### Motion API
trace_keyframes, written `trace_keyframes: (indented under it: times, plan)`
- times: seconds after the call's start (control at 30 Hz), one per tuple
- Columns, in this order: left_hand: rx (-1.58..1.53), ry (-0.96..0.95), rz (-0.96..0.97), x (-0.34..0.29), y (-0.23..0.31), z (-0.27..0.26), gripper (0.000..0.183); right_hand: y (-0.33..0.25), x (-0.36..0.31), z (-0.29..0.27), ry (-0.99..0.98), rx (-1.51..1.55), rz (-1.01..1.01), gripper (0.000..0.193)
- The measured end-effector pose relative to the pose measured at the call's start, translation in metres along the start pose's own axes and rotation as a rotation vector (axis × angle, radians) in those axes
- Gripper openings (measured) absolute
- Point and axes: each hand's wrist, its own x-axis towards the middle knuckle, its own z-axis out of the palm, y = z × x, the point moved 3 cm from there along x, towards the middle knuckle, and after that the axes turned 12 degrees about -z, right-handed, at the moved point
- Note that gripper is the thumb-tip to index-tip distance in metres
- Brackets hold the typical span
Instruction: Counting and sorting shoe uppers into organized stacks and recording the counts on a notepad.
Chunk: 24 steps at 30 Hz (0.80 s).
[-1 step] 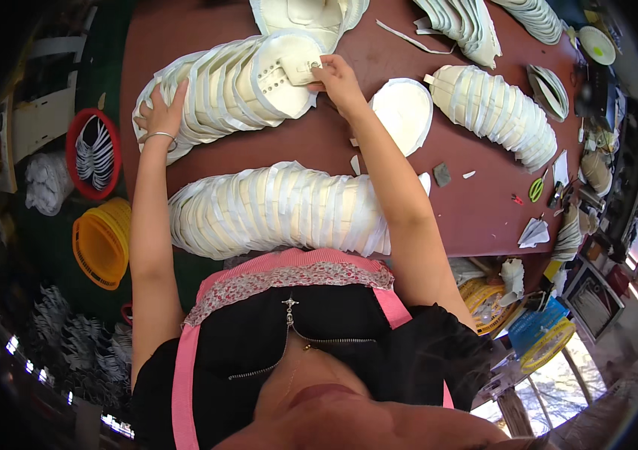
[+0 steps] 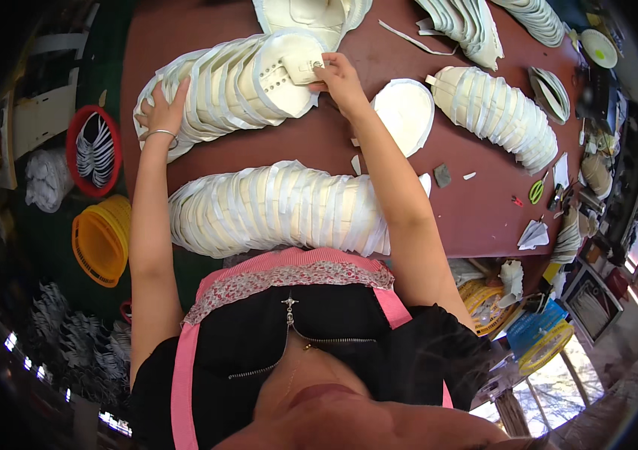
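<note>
The stack of cream shoe uppers (image 2: 218, 97) lies at eleven o'clock on the dark red bench (image 2: 476, 217), its pieces leaning one over another like roof tiles. The left hand (image 2: 161, 112), at ten o'clock, is spread over the far end of this stack; whether it clasps the pieces or only rests on them, I cannot tell. The right hand (image 2: 340, 79), near twelve o'clock, pinches the front flap (image 2: 302, 70) beside the rows of eyelet holes (image 2: 272, 77). Because the pieces lean and seem bound by nothing, I judge that a strong pull by the right hand could make the whole row slide and fan out, if the left hand gives too little support. Too much pressure from it, on the contrary, could crease the soft edges. The bracelet (image 2: 162, 133) on the left wrist might also catch a thin border. Towards the centre, a second stack of uppers (image 2: 281, 210) lies just beneath the forearms and close to the pink apron (image 2: 289, 259), so a lowered elbow could push it out of line. At one o'clock, the flat cream piece (image 2: 405, 116) could be brushed by the right forearm.
</note>
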Motion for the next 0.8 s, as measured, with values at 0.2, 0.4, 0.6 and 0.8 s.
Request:
trace_keyframes:
  times: [0.2,0.4,0.6,0.8]
  plan:
    - [0.006,-0.015,0.003,-0.003,0.001,0.003,0.105,-0.037,-0.03,0.034,-0.025,-0.645,-0.606,0.042]
    - [0.011,-0.018,0.004,-0.001,0.008,0.006,0.107,-0.047,-0.048,0.062,-0.24,-0.334,-0.383,0.025]
    - [-0.022,0.005,0.0,0.004,-0.004,0.007,0.107,-0.195,-0.096,-0.023,0.121,-0.444,-0.638,0.018]
    - [-0.02,-0.011,-0.017,-0.015,0.014,-0.002,0.107,-0.1,-0.14,-0.127,-0.072,-1.12,-0.338,0.023]
